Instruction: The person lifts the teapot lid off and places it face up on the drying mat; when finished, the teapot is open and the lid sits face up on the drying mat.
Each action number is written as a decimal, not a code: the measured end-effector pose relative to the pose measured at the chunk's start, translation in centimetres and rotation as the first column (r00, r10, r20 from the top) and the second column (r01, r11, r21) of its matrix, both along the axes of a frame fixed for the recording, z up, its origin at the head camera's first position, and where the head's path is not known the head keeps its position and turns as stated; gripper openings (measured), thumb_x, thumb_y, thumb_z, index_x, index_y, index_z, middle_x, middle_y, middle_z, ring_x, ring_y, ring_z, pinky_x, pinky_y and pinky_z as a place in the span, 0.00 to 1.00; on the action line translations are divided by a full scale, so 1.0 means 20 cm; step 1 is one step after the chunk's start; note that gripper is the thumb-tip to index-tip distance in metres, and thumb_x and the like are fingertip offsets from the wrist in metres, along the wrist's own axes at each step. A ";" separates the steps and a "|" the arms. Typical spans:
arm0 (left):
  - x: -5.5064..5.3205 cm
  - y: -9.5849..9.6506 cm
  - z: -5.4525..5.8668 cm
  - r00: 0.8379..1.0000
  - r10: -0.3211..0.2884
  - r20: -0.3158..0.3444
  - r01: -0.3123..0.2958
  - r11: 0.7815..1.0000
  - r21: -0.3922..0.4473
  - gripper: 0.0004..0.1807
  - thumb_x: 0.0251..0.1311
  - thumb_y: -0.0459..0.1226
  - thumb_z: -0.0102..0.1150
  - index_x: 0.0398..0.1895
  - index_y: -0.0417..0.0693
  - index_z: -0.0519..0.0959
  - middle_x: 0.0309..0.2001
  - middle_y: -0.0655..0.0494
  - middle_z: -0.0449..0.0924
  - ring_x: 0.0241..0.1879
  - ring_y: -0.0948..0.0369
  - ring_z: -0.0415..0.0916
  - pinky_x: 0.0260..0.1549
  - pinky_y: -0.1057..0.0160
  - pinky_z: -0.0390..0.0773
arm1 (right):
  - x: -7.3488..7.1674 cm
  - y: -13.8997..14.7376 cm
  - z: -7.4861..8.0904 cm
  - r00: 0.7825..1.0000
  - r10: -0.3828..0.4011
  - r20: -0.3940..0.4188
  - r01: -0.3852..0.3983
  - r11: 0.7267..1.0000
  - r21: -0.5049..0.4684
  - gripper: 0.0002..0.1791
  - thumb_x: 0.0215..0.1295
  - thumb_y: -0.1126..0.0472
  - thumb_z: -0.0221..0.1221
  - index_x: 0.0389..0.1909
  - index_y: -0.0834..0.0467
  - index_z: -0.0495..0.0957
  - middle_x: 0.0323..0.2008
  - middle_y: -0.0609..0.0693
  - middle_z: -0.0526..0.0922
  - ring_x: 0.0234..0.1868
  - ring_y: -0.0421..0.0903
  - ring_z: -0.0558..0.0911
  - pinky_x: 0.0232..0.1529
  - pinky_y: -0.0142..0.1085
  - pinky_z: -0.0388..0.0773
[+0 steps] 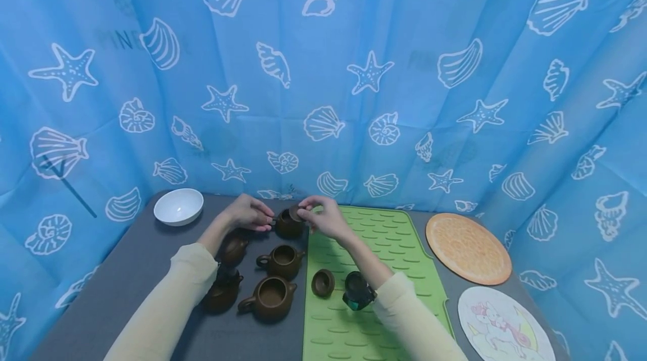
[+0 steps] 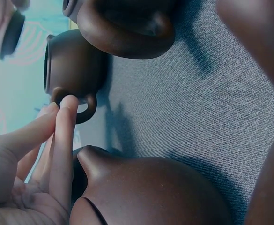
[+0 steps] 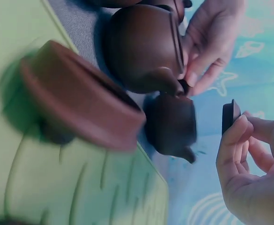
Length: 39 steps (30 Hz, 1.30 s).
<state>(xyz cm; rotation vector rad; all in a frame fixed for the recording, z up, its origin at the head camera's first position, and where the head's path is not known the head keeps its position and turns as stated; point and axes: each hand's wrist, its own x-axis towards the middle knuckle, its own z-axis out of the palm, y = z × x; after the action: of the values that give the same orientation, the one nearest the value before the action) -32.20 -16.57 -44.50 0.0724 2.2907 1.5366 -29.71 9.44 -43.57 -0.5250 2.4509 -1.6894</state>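
Observation:
My left hand pinches the handle of the farthest small brown teapot, which stands without a lid on the grey cloth. Thumb and fingertips meet at that handle. Between thumb and fingers, my right hand holds a small brown teapot lid by its knob, raised just above the pot's mouth on the right. Two more lidless teapots, a middle one and a near one, line up toward me. Under my left forearm sit lidded teapots, one of them close beside the left hand.
A green ribbed mat lies right of the pots. Another brown lid rests upside down on it. A white bowl stands at the back left; an orange round mat and a white round picture mat lie on the right.

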 end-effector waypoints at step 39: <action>0.03 0.02 0.03 1.000 -0.004 -0.027 0.003 0.999 -0.044 0.11 0.73 0.27 0.64 0.53 0.31 0.87 0.45 0.37 0.91 0.34 0.60 0.91 0.43 0.56 0.94 | 0.58 0.86 0.00 0.983 0.122 0.134 -0.120 0.992 -0.026 0.34 0.80 0.59 0.63 0.80 0.66 0.65 0.80 0.75 0.63 0.55 0.63 0.91 0.58 0.37 0.90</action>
<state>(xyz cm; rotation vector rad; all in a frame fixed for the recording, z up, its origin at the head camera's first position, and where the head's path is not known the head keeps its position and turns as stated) -31.54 -16.20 -43.85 0.0859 2.3431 1.4910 -18.13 26.60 -43.54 -0.5309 2.2644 -1.6431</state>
